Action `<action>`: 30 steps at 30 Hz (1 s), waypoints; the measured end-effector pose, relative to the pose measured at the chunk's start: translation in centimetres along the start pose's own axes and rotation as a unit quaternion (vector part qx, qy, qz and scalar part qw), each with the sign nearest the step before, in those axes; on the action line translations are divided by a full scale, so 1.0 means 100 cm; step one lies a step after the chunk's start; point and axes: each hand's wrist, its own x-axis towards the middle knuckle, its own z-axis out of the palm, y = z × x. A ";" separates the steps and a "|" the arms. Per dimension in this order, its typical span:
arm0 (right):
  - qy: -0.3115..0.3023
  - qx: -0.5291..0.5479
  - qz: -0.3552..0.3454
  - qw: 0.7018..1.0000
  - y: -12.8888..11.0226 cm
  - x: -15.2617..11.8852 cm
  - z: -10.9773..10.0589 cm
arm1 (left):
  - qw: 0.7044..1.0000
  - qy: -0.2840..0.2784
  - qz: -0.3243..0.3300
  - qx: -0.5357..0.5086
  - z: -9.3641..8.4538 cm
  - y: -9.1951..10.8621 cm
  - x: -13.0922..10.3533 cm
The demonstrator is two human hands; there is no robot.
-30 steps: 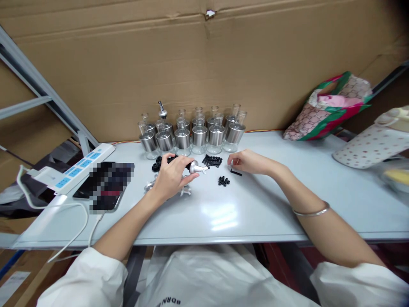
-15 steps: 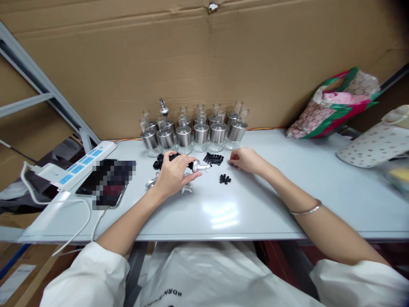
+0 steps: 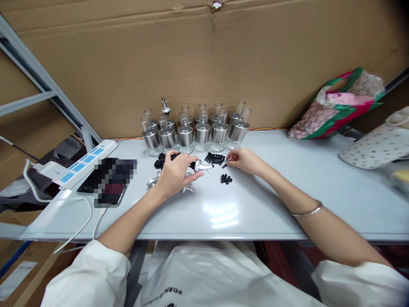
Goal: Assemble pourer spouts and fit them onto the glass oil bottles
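Note:
My left hand (image 3: 175,175) is closed around a bottle pourer (image 3: 201,165), whose silver spout points right and whose black stopper is partly hidden by my fingers. Between the pinched fingertips of my right hand (image 3: 241,161) is a small black strip (image 3: 225,165), held low over the table. Just left of it lies a pile of thin black plastic parts (image 3: 214,158). A cluster of small black rings (image 3: 226,179) sits in front of my right hand. Silver pourer spouts (image 3: 188,186) lie below my left hand, and black stopper parts (image 3: 159,162) lie behind it.
Several glass bottles with metal sleeves (image 3: 202,133) stand in rows at the back, one with a pourer (image 3: 165,107). On the left are a power strip (image 3: 86,164) and phones (image 3: 110,194) with a white cable. A patterned bag (image 3: 315,115) and a dotted container (image 3: 370,145) are at right.
My right hand has shifted slightly left, and the black strip in its fingertips now shows more clearly. My left hand keeps its hold on the pourer. The view has moved slightly.

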 end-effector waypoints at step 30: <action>0.045 -0.046 -0.316 0.946 0.011 0.020 0.034 | 1.000 0.011 0.010 0.004 -0.001 0.000 0.002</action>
